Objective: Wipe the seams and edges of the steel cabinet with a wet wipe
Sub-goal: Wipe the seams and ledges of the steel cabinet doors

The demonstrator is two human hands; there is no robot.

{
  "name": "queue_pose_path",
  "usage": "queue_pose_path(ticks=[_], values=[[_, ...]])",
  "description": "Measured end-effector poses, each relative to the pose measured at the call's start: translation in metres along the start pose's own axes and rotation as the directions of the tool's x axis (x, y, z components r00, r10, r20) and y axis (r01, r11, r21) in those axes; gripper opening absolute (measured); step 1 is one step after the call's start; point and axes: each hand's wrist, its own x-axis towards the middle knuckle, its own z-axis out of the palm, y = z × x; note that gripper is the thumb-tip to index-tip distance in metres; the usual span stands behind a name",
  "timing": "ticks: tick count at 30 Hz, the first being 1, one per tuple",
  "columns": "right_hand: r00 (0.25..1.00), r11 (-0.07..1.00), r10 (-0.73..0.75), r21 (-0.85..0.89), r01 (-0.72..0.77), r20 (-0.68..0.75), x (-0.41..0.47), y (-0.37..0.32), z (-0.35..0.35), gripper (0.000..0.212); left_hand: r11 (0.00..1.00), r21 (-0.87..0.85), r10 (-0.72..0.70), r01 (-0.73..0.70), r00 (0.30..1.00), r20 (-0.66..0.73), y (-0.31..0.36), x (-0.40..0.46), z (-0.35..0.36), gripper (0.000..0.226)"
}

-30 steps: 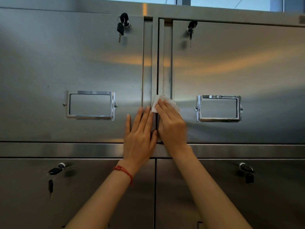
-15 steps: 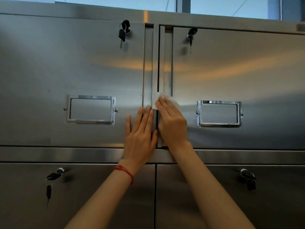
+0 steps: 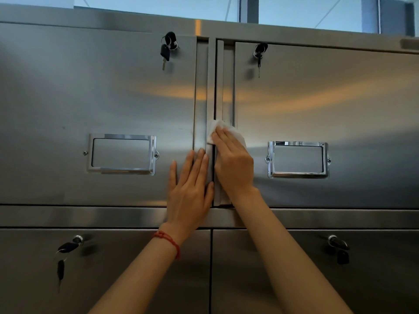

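Observation:
A steel cabinet [image 3: 102,98] with two upper doors fills the view. A vertical seam [image 3: 215,87] runs between the doors. My right hand [image 3: 233,164] presses a white wet wipe [image 3: 218,128] flat against the seam at mid height, fingers straight and pointing up and left. Most of the wipe is hidden under the fingers. My left hand [image 3: 190,191] lies flat on the left door just beside the seam, fingers straight, a red string bracelet on its wrist.
Chrome label frames [image 3: 122,154] [image 3: 298,159] sit on both upper doors. Keys hang from locks on the upper left door [image 3: 169,47], upper right door [image 3: 259,53] and lower doors [image 3: 68,248] [image 3: 339,245]. A horizontal steel rail [image 3: 68,216] separates upper and lower doors.
My right hand with the wipe has slid a little upward along the seam. The left hand stays flat in place. The view has tilted upward slightly.

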Motion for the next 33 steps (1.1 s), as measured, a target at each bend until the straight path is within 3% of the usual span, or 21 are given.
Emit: queue_pose_path(ticks=[33], values=[[1.000, 0.999, 0.003, -0.044, -0.003, -0.001, 0.002, -0.001, 0.003, 0.041, 1.000, 0.005, 0.020, -0.020, 1.000, -0.019, -0.002, -0.001, 0.000, 0.054]])
